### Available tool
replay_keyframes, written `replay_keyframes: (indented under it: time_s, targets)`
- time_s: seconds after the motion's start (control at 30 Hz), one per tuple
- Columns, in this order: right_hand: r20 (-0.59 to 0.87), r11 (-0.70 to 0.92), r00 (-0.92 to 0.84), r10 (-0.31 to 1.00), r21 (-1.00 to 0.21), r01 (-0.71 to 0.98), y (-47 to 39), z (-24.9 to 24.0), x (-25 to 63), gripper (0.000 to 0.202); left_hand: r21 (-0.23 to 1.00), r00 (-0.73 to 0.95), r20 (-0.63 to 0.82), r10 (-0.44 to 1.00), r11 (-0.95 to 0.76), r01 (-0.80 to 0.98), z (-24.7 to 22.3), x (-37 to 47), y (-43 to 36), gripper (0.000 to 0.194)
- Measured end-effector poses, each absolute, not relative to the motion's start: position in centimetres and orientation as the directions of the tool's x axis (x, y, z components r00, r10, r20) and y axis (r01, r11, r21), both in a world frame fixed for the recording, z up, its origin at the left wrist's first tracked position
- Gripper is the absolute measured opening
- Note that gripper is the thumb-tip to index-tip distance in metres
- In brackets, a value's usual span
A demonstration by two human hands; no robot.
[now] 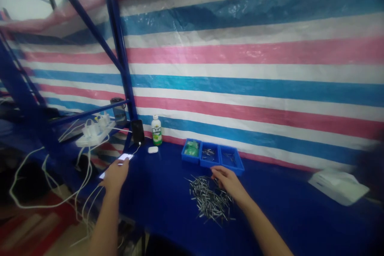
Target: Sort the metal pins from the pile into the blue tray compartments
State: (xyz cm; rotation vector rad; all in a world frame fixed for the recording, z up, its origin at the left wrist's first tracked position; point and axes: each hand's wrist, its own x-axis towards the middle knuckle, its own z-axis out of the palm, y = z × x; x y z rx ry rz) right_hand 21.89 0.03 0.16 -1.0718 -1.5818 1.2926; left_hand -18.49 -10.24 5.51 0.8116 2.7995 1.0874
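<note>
My left hand [116,174] is closed across a phone [125,157] with a lit screen, at the left edge of the blue table. A white cable runs from the phone's far end. My right hand [226,180] hovers at the upper right of a loose pile of thin silvery rivets [210,202]. Its thumb and fingers are pinched together; whatever lies between the tips is too small to make out. Just beyond this hand stand three joined blue bins: the left bin [183,155] holds green-and-white packets, while the middle bin [207,164] and right bin [240,164] hold small metal pieces.
A bottle [156,131], a white case [153,149] and a black upright device [137,132] stand at the back left. A power strip [96,138] with trailing white cables hangs by the blue frame [120,48]. A white packet [339,186] lies far right. Striped sheeting rises behind.
</note>
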Motion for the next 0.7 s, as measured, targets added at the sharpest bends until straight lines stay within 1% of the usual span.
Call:
replay_keyframes:
  time_s: [0.07, 0.13, 0.17, 0.2, 0.23, 0.27, 0.3, 0.37, 0.43, 0.53, 0.6, 0.7]
  targets:
    - [0.114, 0.170, -0.306, 0.945, -0.971, 0.166, 0.1, -0.1, 22.0, 0.046, 0.613, -0.824, 0.303, 0.479, 0.564, 0.553, 5.8, -16.6, -9.9, 0.040]
    - [0.215, 0.300, -0.296, 0.931, -0.912, 0.281, 0.1, -0.4, 22.1, 0.040, 0.545, -0.693, 0.522, 0.497, 0.431, 0.719, 6.2, -13.6, -8.9, 0.033]
    - [0.273, 0.374, -0.300, 0.914, -0.855, 0.360, 0.0, -0.6, 22.1, 0.036, 0.500, -0.591, 0.607, 0.531, 0.322, 0.804, 6.5, -11.7, -8.2, 0.030]
    - [0.318, 0.435, -0.314, 0.895, -0.784, 0.444, -0.1, -0.7, 22.1, 0.032, 0.446, -0.446, 0.670, 0.593, 0.158, 0.881, 6.7, -9.6, -7.4, 0.028]
    - [0.345, 0.476, -0.334, 0.877, -0.707, 0.523, -0.2, -0.8, 22.1, 0.030, 0.398, -0.285, 0.715, 0.638, -0.036, 0.917, 6.8, -7.5, -6.6, 0.025]
    - [0.347, 0.498, -0.357, 0.867, -0.634, 0.592, -0.4, -0.9, 22.0, 0.028, 0.364, -0.140, 0.740, 0.658, -0.216, 0.906, 6.9, -5.3, -5.7, 0.022]
    - [0.335, 0.502, -0.374, 0.865, -0.574, 0.647, -0.6, -1.0, 22.0, 0.027, 0.346, -0.035, 0.753, 0.657, -0.350, 0.871, 6.9, -3.3, -4.7, 0.021]
    - [0.302, 0.496, -0.394, 0.868, -0.484, 0.721, -0.8, -1.2, 21.8, 0.024, 0.327, 0.068, 0.777, 0.626, -0.494, 0.806, 6.4, 0.4, -3.0, 0.021]
    - [0.284, 0.490, -0.401, 0.871, -0.438, 0.754, -1.0, -1.3, 21.7, 0.022, 0.302, 0.131, 0.778, 0.615, -0.549, 0.779, 5.4, 3.1, -1.5, 0.021]
    - [0.285, 0.502, -0.415, 0.864, -0.416, 0.758, -1.0, -1.3, 21.5, 0.024, 0.307, 0.151, 0.744, 0.651, -0.534, 0.788, 3.2, 4.9, -0.2, 0.021]
    - [0.295, 0.514, -0.424, 0.857, -0.409, 0.754, -0.9, -1.4, 21.4, 0.026, 0.338, 0.154, 0.681, 0.716, -0.494, 0.801, 1.8, 4.9, 0.0, 0.019]
    - [0.306, 0.518, -0.422, 0.853, -0.398, 0.757, -0.7, -1.5, 21.4, 0.029, 0.347, 0.188, 0.570, 0.800, -0.442, 0.827, 0.7, 4.0, -0.4, 0.017]
